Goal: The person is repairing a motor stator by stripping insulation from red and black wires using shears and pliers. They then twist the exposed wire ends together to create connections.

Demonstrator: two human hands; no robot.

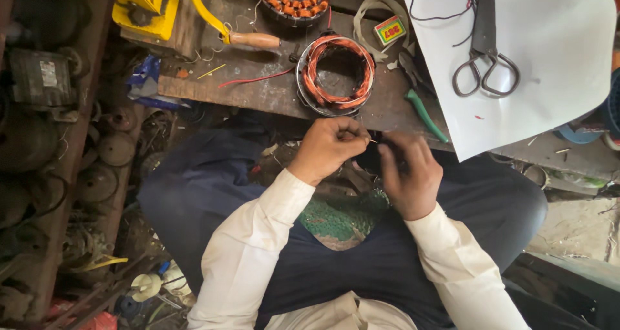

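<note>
Centre frame, over the lap: left hand (329,146) pinched shut on a thin wire end (371,140), right hand (407,175) curled around a blurred dark object, grip unclear; copper-wound stator (336,75) on bench above, leads loose, unconnected.

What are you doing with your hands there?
A person sits at a low wooden bench. The left hand pinches something thin, perhaps a wire, and the right hand holds a small dark thing against it. On the bench lies a ring wound with copper wire; scissors rest on a white sheet.
</note>
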